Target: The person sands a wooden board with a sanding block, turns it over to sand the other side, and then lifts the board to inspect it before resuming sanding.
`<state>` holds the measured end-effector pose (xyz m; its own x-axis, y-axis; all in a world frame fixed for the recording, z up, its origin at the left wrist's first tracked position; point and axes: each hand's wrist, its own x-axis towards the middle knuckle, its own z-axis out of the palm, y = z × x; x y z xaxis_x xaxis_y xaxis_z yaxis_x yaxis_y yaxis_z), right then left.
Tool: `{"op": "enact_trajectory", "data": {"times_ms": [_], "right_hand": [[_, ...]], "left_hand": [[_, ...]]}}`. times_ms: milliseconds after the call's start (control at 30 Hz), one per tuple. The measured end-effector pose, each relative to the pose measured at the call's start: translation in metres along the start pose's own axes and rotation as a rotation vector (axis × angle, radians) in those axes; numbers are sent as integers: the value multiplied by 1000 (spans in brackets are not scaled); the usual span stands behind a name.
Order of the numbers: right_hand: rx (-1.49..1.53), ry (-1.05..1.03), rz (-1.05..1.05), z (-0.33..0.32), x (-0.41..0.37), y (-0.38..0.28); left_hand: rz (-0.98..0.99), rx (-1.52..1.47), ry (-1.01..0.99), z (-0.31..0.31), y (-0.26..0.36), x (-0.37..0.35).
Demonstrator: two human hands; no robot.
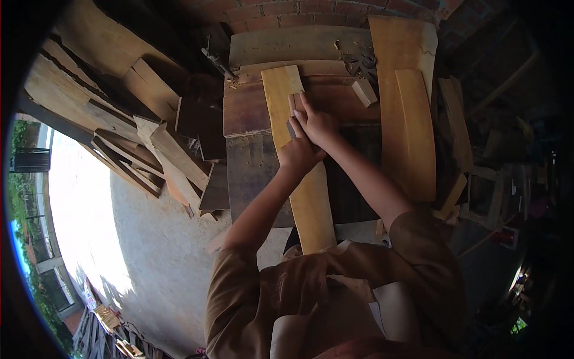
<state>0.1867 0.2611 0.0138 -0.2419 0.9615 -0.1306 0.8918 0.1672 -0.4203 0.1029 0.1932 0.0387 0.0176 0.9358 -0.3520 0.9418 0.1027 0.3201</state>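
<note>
A long yellowish board (312,206) lies lengthwise on the workbench, its near end against my body. On its upper half sits a narrow wooden hand plane (293,103), largely covered by my hands. My left hand (296,157) is closed around its rear part, the thumb side up. Just ahead, my right hand (318,127) grips the plane's side, with a finger stretched along it toward the front. The two hands touch or overlap, and the palms are hidden.
The workbench (251,173) has dark planks and curled shavings. A small wood block (364,94) and a dark metal tool (362,64) lie at its far right. Wide boards (391,113) stand along the right side. Stacked timber (161,149) fills the left, before a brick wall (263,17).
</note>
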Motion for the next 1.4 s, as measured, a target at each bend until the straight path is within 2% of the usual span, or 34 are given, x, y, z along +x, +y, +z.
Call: {"op": "enact_trajectory", "data": {"times_ms": [33,167,200,267,367,433,467,533,567,600,667,700,767,800,867,900,933,1000,1067,1133,1233,1400], "right_hand": [[20,-11,13,-6,26,-1],[-27,-6,53,-17,92,-3],[-30,-2,43,-24,93,-7],[-3,-121,82,-34,85,-13],[-135,11,40,-25,70,-7],[-90,-5,44,-30,50,-16],[-51,-32,46,-30,39,-22],[-85,25,35,-24,27,-26],[-36,32,51,-23,23,-25],[13,41,67,-20,22,-24],[6,116,51,-7,23,-19],[-9,175,40,-5,21,-18],[13,191,5,-2,13,-13],[29,203,-28,-2,7,-10],[58,237,-43,2,-22,-4],[78,264,-61,6,-41,1],[123,267,-48,10,-61,6],[177,283,-47,20,-102,18],[181,292,-55,31,-132,32],[346,344,-156,29,-144,39],[326,291,-93,29,-133,37],[187,345,-59,16,-56,8]], "left_hand": [[-15,23,-29,-13,1,22],[24,-2,96,-35,3,71],[-2,-7,83,-36,4,74],[-30,-1,70,-36,3,71],[6,-145,60,-22,-11,59],[247,-452,205,7,-29,57],[247,-449,209,16,-35,55],[339,-571,57,15,-39,43],[248,-631,-27,13,-43,37],[252,-622,-20,14,-47,30],[192,-917,-28,21,-55,24],[197,-909,-25,19,-56,19],[14,-795,228,16,-62,11],[18,-787,231,20,-67,12],[-140,-405,553,33,-75,21],[-248,-358,499,24,-62,14],[-241,-364,495,27,-57,15],[-225,-348,660,38,-49,22],[-176,-271,706,64,-46,28],[-124,-191,752,66,-38,28],[-142,-324,660,63,-40,26],[-210,-301,645,62,-36,26]]}}
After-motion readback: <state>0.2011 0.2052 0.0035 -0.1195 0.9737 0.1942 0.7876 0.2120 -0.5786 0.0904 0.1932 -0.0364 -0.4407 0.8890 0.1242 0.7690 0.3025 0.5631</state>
